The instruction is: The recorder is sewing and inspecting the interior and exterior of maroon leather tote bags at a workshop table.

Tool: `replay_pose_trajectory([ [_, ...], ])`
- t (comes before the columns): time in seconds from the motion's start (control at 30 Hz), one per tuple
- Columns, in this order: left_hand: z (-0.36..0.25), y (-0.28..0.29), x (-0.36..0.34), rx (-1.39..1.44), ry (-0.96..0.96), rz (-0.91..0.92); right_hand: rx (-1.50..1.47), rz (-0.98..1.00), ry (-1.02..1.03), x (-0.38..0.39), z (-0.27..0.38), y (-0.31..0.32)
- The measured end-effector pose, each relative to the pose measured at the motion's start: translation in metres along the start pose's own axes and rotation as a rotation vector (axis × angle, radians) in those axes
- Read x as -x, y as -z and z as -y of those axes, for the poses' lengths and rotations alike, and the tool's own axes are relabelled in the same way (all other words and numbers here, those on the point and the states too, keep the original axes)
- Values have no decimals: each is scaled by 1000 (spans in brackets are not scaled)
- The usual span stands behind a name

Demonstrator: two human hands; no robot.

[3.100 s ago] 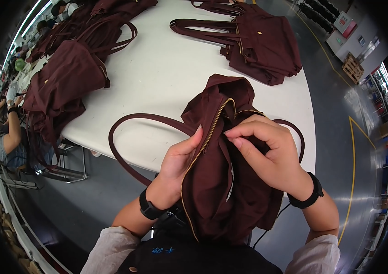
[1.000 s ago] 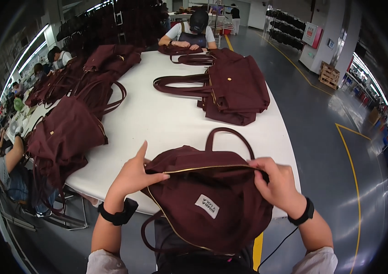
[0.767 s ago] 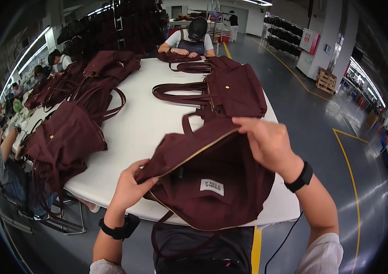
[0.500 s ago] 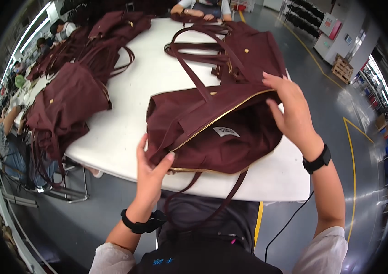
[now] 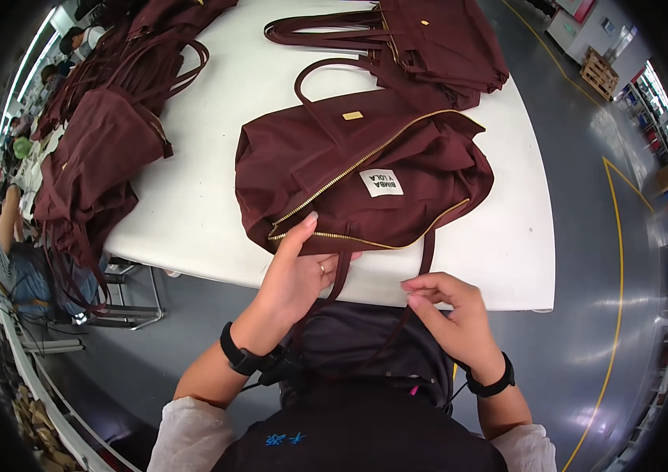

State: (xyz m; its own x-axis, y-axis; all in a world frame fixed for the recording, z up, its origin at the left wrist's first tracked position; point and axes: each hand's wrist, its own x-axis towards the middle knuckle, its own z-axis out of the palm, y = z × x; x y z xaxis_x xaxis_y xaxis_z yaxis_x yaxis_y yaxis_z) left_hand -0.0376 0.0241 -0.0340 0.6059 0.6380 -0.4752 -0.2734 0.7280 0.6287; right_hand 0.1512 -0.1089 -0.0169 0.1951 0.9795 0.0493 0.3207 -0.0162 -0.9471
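Observation:
A maroon tote bag (image 5: 295,141) lies on the white table in front of me, its gold-zippered mouth gaping toward me. A white label (image 5: 381,183) shows on the lining inside. My left hand (image 5: 298,271) grips the near left edge of the bag, thumb over the zipper end and fingers underneath. The near handle (image 5: 342,271) hangs off the table edge toward my lap. My right hand (image 5: 452,307) is at the right side of that handle, below the bag, with thumb and forefinger pinched together. Whether they hold the strap or something thin cannot be made out.
More maroon bags (image 5: 448,47) lie folded at the far right of the table (image 5: 184,204). Others (image 5: 98,149) are heaped along its left edge, straps hanging down. People sit at the left. A wooden pallet (image 5: 599,73) stands on the floor at far right.
My right hand has left the bag's right rim and come down to the near handle. My left hand has moved up and right along the near edge. The bag's mouth has sunk flatter.

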Motion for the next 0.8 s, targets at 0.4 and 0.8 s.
replay_pose_trajectory([
  [0.4, 38, -14, 1, -42, -492, 65, -729, 50, -321, -52, 21, -13],
  [0.8, 73, -16, -2, -384, -671, 58, -766, -8, -116, -50, 16, -10],
])
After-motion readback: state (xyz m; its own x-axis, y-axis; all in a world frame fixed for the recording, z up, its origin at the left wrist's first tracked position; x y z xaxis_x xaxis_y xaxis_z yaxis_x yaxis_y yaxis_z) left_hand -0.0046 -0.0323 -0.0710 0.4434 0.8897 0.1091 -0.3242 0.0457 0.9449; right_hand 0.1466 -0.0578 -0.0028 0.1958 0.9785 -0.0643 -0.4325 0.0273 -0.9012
